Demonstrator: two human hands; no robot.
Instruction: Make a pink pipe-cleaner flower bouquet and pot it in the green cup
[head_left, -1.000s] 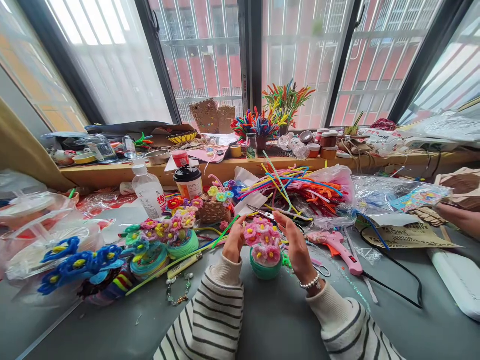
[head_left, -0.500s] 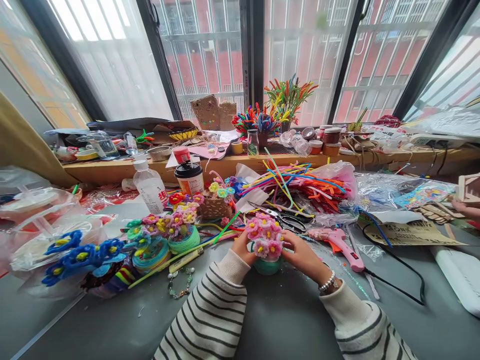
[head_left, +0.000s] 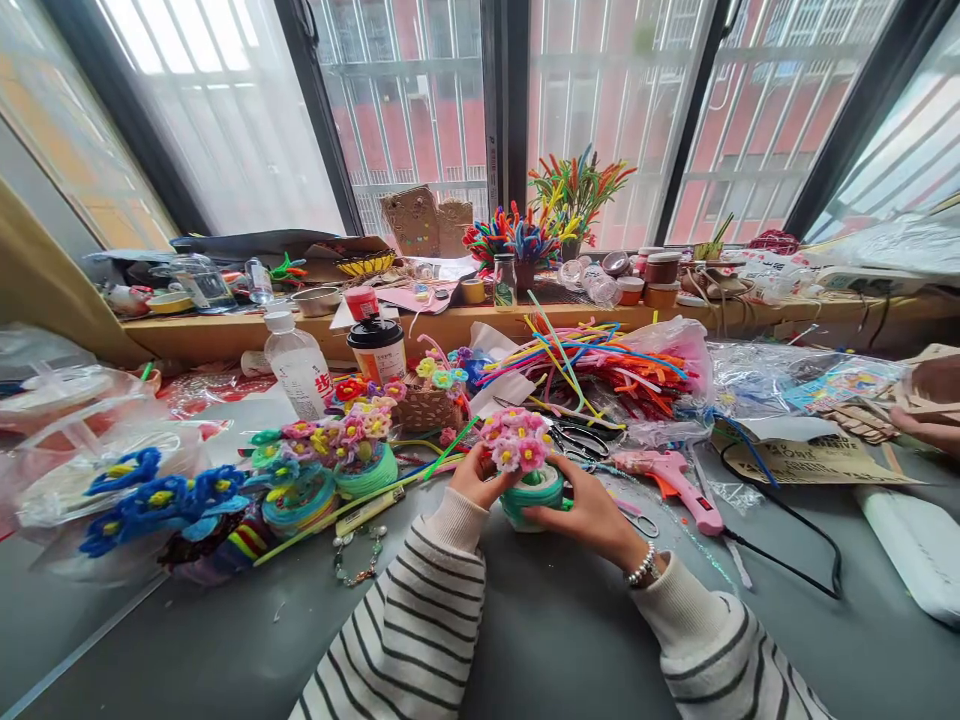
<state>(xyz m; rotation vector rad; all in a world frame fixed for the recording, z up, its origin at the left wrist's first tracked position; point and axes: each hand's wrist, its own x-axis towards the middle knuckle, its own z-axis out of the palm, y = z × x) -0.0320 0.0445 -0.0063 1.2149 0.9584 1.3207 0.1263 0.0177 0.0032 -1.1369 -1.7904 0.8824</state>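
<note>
A small round pot in green and white holds a bunch of pink fuzzy flowers with yellow centres. The pot leans a little, its top turned toward me. My left hand grips the left side, its fingers at the flowers and rim. Around the pot's right side curls my right hand, the thumb across its front. Scissors with black handles lie just behind, and a pink glue gun is to the right of my right hand.
Blue flowers and other flower pots stand at the left, near a bottle and a cup. A bundle of pipe cleaners lies behind. At the right edge another person's hand holds a wooden piece.
The pink flowers have moved slightly left and up, and the pot has tilted so that more of its green side and rim shows. My right hand has shifted lower on the pot.
</note>
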